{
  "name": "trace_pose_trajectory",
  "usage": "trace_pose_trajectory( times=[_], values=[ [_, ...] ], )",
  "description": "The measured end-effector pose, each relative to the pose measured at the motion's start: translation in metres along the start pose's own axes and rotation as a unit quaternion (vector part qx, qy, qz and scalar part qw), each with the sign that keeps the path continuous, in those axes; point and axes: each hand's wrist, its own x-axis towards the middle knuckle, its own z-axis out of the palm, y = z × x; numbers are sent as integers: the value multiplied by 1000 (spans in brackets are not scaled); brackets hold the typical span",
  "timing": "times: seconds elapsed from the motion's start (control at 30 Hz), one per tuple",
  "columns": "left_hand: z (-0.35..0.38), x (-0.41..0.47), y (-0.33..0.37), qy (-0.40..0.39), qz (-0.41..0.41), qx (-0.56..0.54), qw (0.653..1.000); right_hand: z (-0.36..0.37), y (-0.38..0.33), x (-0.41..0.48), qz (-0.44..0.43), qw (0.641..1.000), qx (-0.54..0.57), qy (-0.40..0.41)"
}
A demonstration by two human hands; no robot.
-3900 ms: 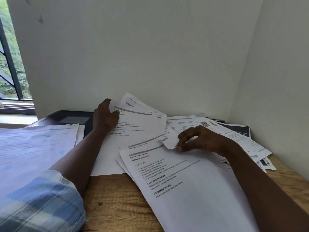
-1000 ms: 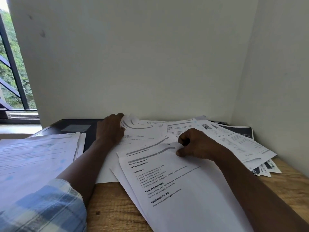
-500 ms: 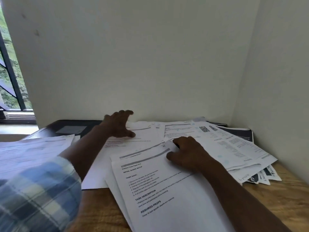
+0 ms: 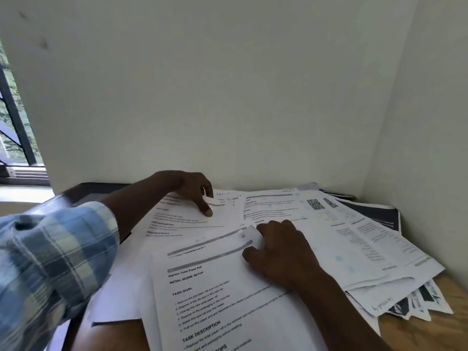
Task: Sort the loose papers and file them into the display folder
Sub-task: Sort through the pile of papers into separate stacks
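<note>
Broadly, the wooden worktop [image 4: 430, 333] sits in a wall corner. The loose papers [image 4: 354, 236] fan over it from its middle to its far right corner, where a dark cover [image 4: 374, 214] shows beneath them; whether that is the display folder I cannot tell. A near stack [image 4: 215, 287] of printed sheets lies toward the front edge. The left grip [image 4: 192, 191] is spread, its forefinger pressing a sheet near the far edge. The right grip [image 4: 281, 252] pinches the turned-up top corner of the near stack, beside a handwritten number. The step looks like sorting by page number. To do it well, I would keep the far sheet pinned, peel one corner at a time so no two sheets lift together, and read each number before moving anything.
</note>
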Motion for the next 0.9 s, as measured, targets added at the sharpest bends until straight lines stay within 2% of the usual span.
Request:
trace_pose_trajectory(
  times=[0.17,0.27,0.33,0.4,0.47,0.57,0.67,0.8,0.9],
  values=[
    [-12,-6,-10,28,38,-16,999,4,0,3,5,1000,-16,0],
    [-28,-16,-8,148,41,73,985,3,2,5,8,1000,-24,-8],
    [-39,-31,-5,270,33,187,944,3,3,6,9,1000,-25,10],
    [-50,-52,-2,394,49,272,877,4,6,9,12,997,-8,71],
    [-61,-73,2,480,81,302,820,5,12,11,20,988,46,143],
    [-75,-109,8,561,85,297,768,0,20,12,20,974,74,214],
    [-88,-149,19,608,88,282,737,-19,19,11,13,957,114,266],
    [-114,-215,42,667,100,252,694,-58,-6,2,-55,903,186,383],
    [-132,-267,66,671,111,209,703,-91,-30,-8,-99,863,251,426]
  ],
)
